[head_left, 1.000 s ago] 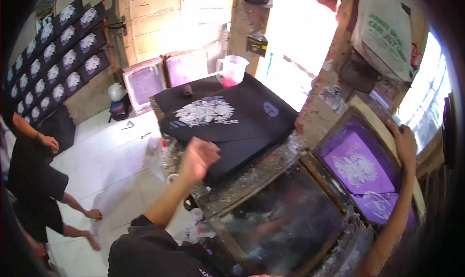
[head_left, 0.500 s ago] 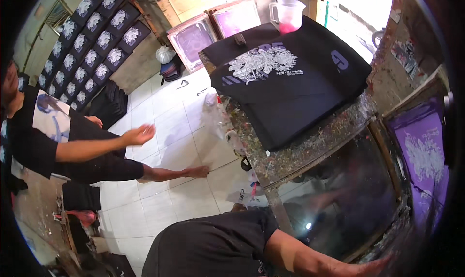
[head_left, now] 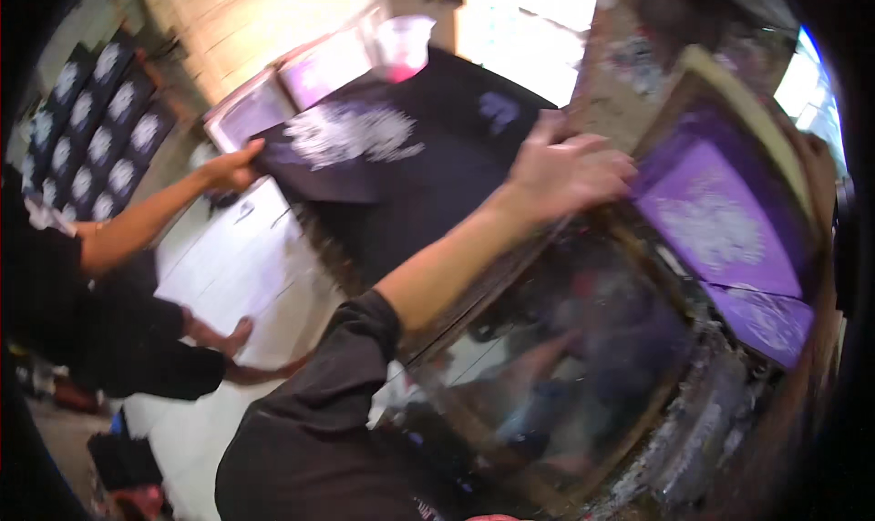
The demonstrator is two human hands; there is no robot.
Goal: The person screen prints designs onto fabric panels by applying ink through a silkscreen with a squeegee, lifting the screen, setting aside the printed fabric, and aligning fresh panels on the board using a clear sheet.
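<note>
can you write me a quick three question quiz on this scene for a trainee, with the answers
1. Multiple choice: what is the main colour inside the framed screen on the right? a) green b) purple c) orange
2. True or false: the co-worker's hand is at the left edge of the black cloth.
3. Short answer: which of the wearer's own hands is at the outer, right-side edge of that screen?

Key: 1. b; 2. true; 3. the right hand.
</note>
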